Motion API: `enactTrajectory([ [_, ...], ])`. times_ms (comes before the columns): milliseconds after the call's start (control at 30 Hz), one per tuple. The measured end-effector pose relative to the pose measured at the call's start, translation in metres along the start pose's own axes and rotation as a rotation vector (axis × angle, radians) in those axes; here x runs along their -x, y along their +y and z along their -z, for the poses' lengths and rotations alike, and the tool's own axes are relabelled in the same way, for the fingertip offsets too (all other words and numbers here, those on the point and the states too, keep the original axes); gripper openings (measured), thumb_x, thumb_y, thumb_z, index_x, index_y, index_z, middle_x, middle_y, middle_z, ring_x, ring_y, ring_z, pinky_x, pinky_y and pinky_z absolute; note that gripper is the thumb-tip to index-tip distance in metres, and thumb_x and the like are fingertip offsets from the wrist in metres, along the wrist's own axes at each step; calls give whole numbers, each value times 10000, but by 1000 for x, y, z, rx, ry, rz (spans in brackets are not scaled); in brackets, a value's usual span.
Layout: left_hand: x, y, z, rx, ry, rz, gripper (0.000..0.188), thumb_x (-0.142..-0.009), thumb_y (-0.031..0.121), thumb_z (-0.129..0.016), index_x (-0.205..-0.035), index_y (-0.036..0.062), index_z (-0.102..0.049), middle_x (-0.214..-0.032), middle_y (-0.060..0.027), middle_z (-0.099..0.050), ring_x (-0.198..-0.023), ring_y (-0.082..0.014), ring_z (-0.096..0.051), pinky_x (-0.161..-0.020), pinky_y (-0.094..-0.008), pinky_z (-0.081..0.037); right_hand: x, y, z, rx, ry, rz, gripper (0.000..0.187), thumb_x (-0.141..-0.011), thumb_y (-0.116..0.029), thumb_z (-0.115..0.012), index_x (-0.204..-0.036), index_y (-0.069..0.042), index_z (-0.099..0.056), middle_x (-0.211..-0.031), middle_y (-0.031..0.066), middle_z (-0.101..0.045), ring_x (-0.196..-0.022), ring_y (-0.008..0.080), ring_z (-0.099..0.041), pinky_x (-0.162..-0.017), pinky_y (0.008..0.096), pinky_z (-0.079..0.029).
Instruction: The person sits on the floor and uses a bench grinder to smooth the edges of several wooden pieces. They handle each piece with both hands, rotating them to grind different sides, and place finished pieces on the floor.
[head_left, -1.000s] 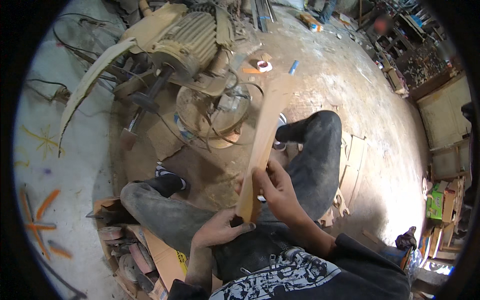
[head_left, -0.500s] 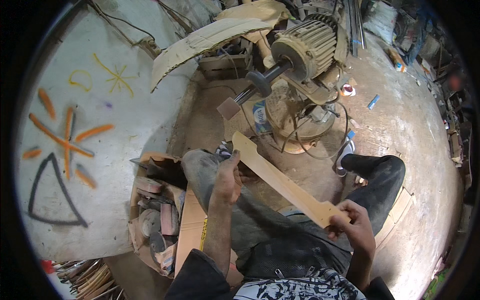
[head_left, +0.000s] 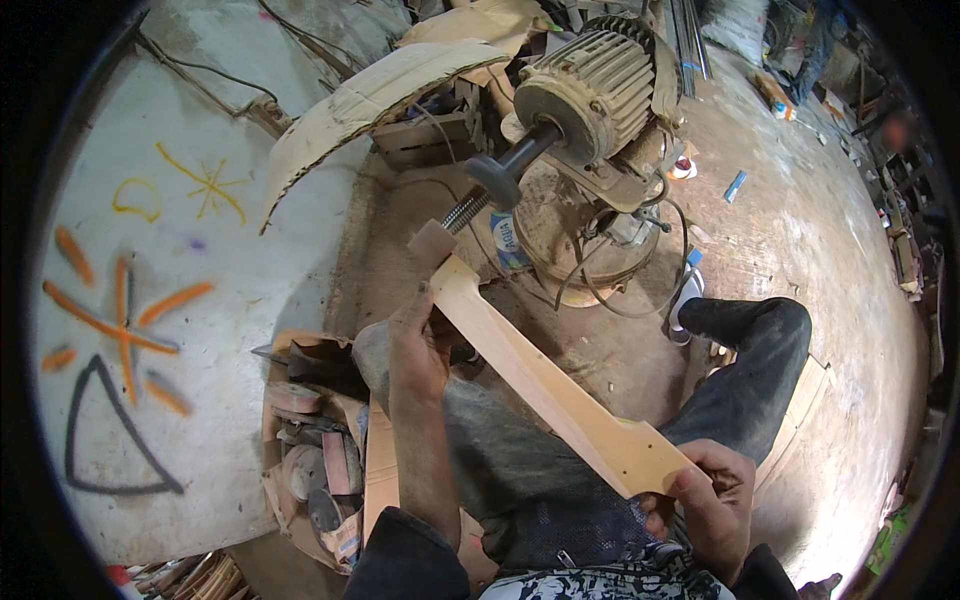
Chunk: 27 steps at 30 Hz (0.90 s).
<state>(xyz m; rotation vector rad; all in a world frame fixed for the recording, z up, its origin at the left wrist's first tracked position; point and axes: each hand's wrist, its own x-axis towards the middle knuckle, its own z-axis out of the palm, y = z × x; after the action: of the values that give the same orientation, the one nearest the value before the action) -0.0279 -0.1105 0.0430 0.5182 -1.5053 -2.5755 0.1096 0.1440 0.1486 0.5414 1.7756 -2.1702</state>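
Observation:
A long, pale wooden piece (head_left: 540, 375) with a narrow middle, wider shaped ends and small holes slants across my lap. My left hand (head_left: 420, 345) is closed on its far end, the thumb along the edge and the other fingers partly hidden. My right hand (head_left: 715, 490) pinches the near end between thumb and fingers. The far tip lies right by a small brownish abrasive drum (head_left: 432, 243) on the threaded end of a motor spindle; I cannot tell whether they touch. A dark round collar (head_left: 493, 180) sits farther up that spindle.
The dusty electric motor (head_left: 590, 95) stands on a round base (head_left: 550, 225) with loose cables. A curved cardboard sheet (head_left: 370, 105) rises left of it, beside a painted pale wall (head_left: 230, 300). An open box (head_left: 275, 400) of abrasive blocks stands by my left leg.
Both hands have shifted the wooden piece: its far end moved left and up to the drum, its near end down and slightly right. The whole view has shifted slightly.

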Motion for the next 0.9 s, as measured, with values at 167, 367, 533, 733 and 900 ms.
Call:
enactTrajectory([
  [167, -36, 1, 21, -96, -71, 8, 318, -942, 236, -458, -1090, -37, -530, -964, -114, -620, -843, -200, -630, -717, -308, -517, -29, -11, -9, -125, -236, 27, 233, -907, -156, -542, -963, 69, -571, -740, 115, -623, -571, 133, -598, -508, 246, -487],
  [367, -91, -12, 47, 47, -179, -52, 299, -931, 233, -486, -1033, -32, -582, -972, -93, -635, -857, -175, -631, -749, -310, -509, -68, -24, -42, -102, -272, -25, 211, -906, -164, -556, -918, 47, -572, -715, 83, -612, -554, 97, -577, -485, 214, -455],
  [533, -142, -17, 69, -31, -155, -14, 305, -940, 235, -462, -1070, -20, -567, -1019, -85, -626, -935, -177, -599, -837, -318, -462, -116, -23, -78, -105, -330, -15, 210, -895, -175, -567, -858, 31, -568, -665, 56, -594, -542, 84, -563, -474, 211, -437],
  [733, -154, -18, 74, -76, -161, -86, 296, -944, 230, -445, -1069, -10, -565, -1029, -80, -622, -949, -172, -587, -858, -328, -443, -140, -19, -90, -131, -310, 29, 205, -884, -169, -566, -817, 24, -559, -655, 64, -598, -521, 94, -561, -464, 214, -430],
  [900, -120, -15, 54, 18, -92, 32, 362, -948, 274, -423, -1153, -8, -520, -1049, -105, -588, -920, -208, -588, -789, -334, -485, -86, -23, -48, -64, -346, -126, 199, -900, -174, -565, -849, 18, -551, -677, 64, -604, -548, 88, -572, -491, 209, -443],
])
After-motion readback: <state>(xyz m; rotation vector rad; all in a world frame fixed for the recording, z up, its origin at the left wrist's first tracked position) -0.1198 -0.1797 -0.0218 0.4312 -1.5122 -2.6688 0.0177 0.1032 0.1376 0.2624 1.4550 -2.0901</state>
